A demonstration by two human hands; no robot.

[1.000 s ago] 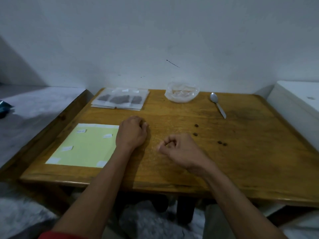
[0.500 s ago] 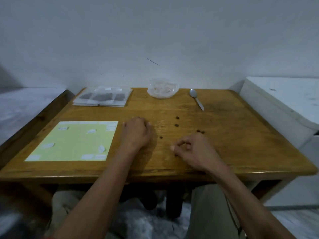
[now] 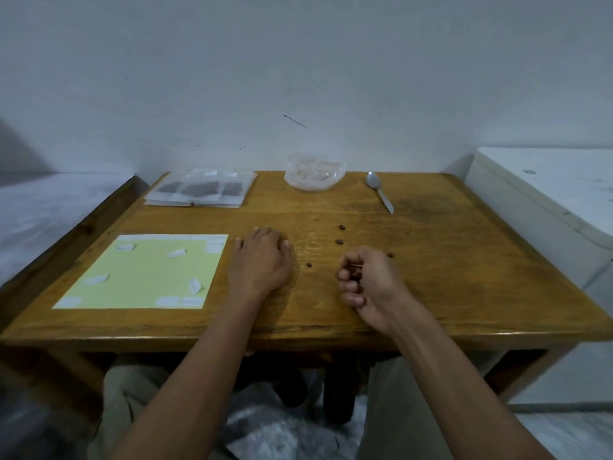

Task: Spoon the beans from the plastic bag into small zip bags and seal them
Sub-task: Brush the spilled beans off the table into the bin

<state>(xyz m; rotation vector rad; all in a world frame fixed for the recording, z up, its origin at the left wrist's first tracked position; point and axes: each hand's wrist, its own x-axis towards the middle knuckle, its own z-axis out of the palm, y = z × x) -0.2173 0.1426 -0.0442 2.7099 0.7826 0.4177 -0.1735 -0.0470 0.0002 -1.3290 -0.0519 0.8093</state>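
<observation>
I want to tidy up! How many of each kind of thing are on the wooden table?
Loose beans: 4 in view (maybe more in the right hand)
Spoon: 1
Clear plastic bag: 1
Stack of small zip bags: 1
Yellow-green sheet: 1
White paper slips on the sheet: about 8
Total: about 16

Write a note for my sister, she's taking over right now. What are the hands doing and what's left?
Left hand: resting palm-down on the wooden table, empty.
Right hand: fingers curled; cannot tell if it holds a bean.
Filled small zip bags lie stacked at the back left.
Crumpled clear plastic bag at the back looks nearly empty; metal spoon lies beside it, untouched.
Left: gather the loose brown beans scattered on the table, bag and seal them.
</observation>
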